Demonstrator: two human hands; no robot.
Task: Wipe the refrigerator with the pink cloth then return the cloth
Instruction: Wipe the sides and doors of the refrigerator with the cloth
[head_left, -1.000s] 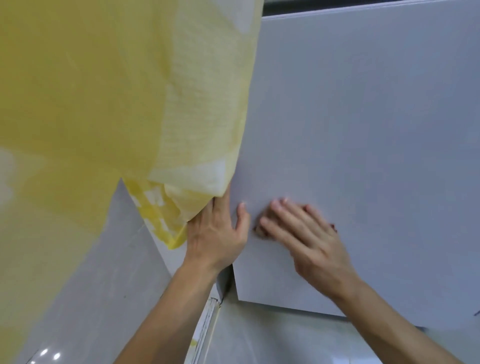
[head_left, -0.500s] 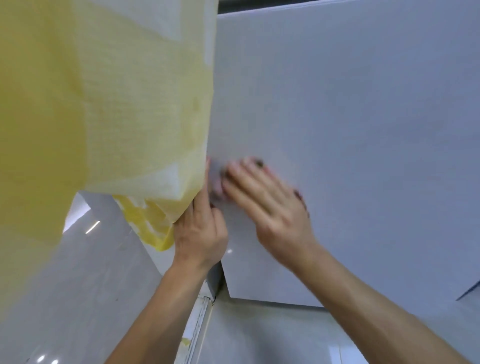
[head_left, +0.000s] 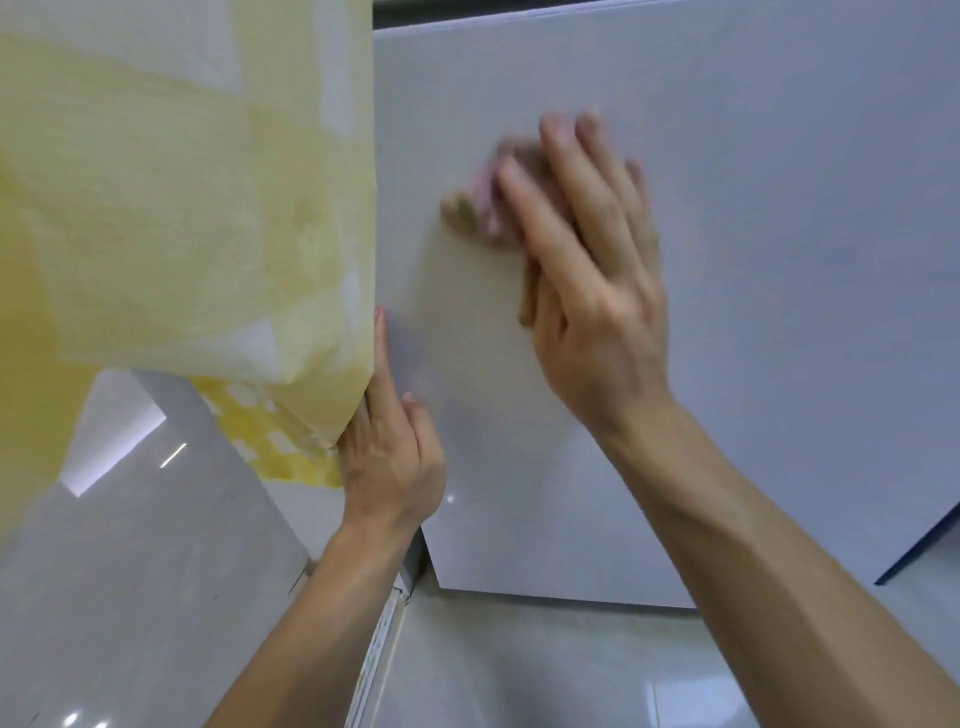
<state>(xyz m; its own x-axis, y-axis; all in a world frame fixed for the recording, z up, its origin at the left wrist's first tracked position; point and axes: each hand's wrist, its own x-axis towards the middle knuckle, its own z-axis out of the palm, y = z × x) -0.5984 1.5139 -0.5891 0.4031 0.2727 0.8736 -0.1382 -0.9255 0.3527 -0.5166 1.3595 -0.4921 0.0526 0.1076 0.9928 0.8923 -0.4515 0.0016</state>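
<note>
Fingers (head_left: 561, 171) of the right hand (head_left: 597, 291) press pink cloth (head_left: 485, 192) flat on refrigerator (head_left: 779, 260), left hand (head_left: 395, 462) resting straight-fingered down-left.

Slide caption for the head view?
Right hand presses pink cloth on refrigerator; left hand touches yellow cover.

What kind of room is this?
Probably a home kitchen: a pale refrigerator with a pink cloth pressed on it, yellow checked fabric hanging beside it, and a shiny tiled floor.
</note>
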